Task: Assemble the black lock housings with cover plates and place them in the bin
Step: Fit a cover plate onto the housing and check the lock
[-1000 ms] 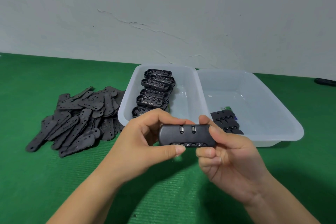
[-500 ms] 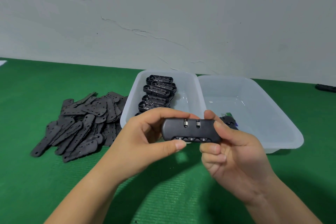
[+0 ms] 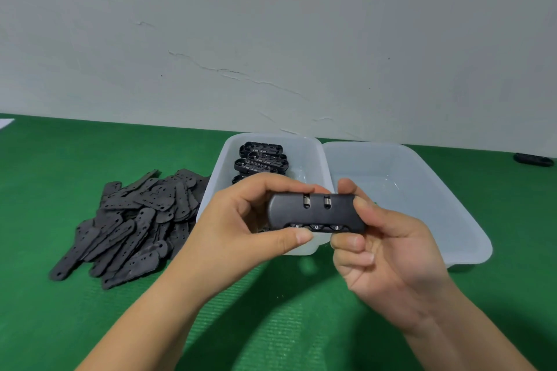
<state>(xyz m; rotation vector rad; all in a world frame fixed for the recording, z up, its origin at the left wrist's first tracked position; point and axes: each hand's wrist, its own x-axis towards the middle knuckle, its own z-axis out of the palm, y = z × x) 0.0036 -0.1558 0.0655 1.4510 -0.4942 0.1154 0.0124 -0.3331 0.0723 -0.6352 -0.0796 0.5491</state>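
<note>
Both hands hold one black lock housing level in front of the bins, its smooth back up and three number dials along its near edge. My left hand pinches its left end between thumb and curled fingers. My right hand grips its right end. Several open housings lie stacked in the left translucent bin. The right bin stands beside it; my hands hide its near-left corner. A heap of flat black cover plates lies on the green mat to the left.
A white wall runs behind the table. A small black object lies on the mat at the far right. A white scrap shows at the left edge. Green mat extends in front of my forearms.
The camera has tilted up, so everything sits lower in view. My hands keep the same hold on the housing, now covering the parts in the right bin's corner.
</note>
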